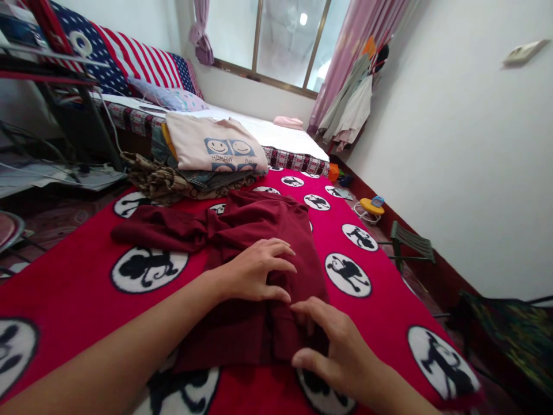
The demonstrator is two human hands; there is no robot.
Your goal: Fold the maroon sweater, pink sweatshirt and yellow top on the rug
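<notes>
A dark maroon long-sleeved garment (259, 227) lies partly folded on the red blanket (276, 374). One sleeve stretches out to the left, while the right side is folded inward. My left hand (259, 268) rests over the middle of the garment, fingers apart and slightly bent, thumb toward the right. At the garment's lower right edge, my right hand (337, 346) has its thumb and forefinger spread, touching the cloth near a cuff. The other fingers of that hand are partly hidden beneath it.
Folded clothes with a pale smiley-print shirt (216, 141) on top are stacked at the back left. Behind stands a bed with a white sheet (254, 124). Along the right wall are a yellow stool (371, 206), a green folding stool (412, 242) and hanging clothes (352, 109).
</notes>
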